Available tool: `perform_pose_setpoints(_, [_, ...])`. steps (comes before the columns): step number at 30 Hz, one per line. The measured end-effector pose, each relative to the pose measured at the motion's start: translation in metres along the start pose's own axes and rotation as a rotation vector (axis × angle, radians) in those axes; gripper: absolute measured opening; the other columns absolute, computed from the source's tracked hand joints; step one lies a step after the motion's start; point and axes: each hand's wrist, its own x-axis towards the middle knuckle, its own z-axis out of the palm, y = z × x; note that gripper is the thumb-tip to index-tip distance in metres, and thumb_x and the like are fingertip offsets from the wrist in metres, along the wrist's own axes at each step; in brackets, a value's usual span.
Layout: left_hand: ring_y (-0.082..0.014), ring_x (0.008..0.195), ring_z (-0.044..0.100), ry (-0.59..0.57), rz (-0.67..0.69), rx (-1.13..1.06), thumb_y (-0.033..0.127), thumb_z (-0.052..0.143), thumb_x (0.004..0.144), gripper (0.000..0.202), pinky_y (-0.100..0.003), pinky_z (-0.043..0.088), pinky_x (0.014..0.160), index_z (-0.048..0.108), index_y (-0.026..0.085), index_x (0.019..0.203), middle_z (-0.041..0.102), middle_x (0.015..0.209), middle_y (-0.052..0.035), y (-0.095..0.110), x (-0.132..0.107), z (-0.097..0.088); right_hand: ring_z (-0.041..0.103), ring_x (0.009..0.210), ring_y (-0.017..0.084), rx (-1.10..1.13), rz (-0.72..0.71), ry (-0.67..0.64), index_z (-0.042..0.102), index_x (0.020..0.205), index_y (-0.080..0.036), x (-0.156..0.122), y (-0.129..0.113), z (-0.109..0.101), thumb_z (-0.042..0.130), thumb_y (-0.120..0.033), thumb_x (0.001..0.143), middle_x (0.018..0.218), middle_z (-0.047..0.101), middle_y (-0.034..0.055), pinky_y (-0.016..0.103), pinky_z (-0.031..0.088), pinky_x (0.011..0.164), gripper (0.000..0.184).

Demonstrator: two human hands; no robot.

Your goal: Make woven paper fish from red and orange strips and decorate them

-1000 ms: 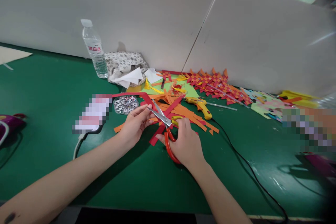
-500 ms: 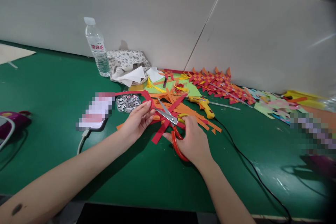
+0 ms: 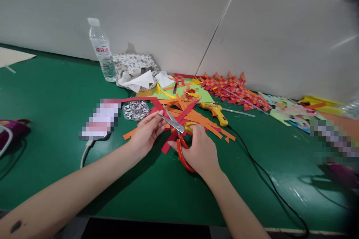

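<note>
My right hand point(image 3: 199, 151) grips red-handled scissors point(image 3: 176, 130) whose steel blades point up and left over a heap of red and orange paper strips point(image 3: 196, 119). My left hand point(image 3: 146, 132) is closed in a pinch on a red paper strip point(image 3: 155, 105) right at the blade tips. A round clear tray of googly eyes point(image 3: 136, 109) sits just beyond my left hand. A yellow glue gun point(image 3: 216, 113) lies behind the strips, its black cord point(image 3: 260, 173) running to the near right.
A water bottle point(image 3: 102, 50), a patterned cloth with white paper point(image 3: 134, 70) and a row of woven red-orange paper fish point(image 3: 232, 87) line the grey partition. A blurred phone point(image 3: 101, 119) lies left of the tray. A purple device point(image 3: 11, 130) sits at the left edge of the green table point(image 3: 50, 93).
The scissors blades have closed a little against the red strip and both hands shifted slightly left; the view moved a bit too.
</note>
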Motion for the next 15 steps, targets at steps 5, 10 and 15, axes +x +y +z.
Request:
perform_pose_setpoints(5, [-0.0069,0.061,0.066,0.029,0.007,0.022,0.009,0.059,0.083,0.010,-0.013,0.054,0.056,0.066,0.014,0.078,0.068,0.068,0.0003,-0.0031,-0.0017,-0.0006,0.061,0.082,0.026,-0.013,0.002,0.006,0.045,0.097,-0.018,0.0011,-0.0016,-0.0004,0.053,-0.061,0.075,0.093,0.059,0.0090,0.031,0.041,0.059,0.049])
perform_pose_setpoints(10, [-0.0074,0.062,0.066,0.035,0.010,0.007,0.009,0.063,0.080,0.008,-0.014,0.054,0.058,0.065,0.014,0.074,0.067,0.066,0.0008,-0.0043,-0.0024,0.0008,0.062,0.082,0.026,-0.019,0.008,0.002,0.045,0.097,-0.018,0.0008,-0.0029,-0.0004,0.052,-0.062,0.075,0.093,0.059,0.0098,0.031,0.040,0.058,0.049])
perform_pose_setpoints(15, [-0.0078,0.063,0.066,0.043,0.018,0.017,0.010,0.062,0.080,0.007,-0.014,0.053,0.058,0.066,0.014,0.077,0.068,0.069,-0.0004,-0.0026,-0.0039,0.0028,0.062,0.083,0.027,-0.002,0.019,-0.018,0.046,0.097,-0.019,0.0001,-0.0040,-0.0006,0.052,-0.062,0.076,0.093,0.060,0.0096,0.030,0.039,0.058,0.048])
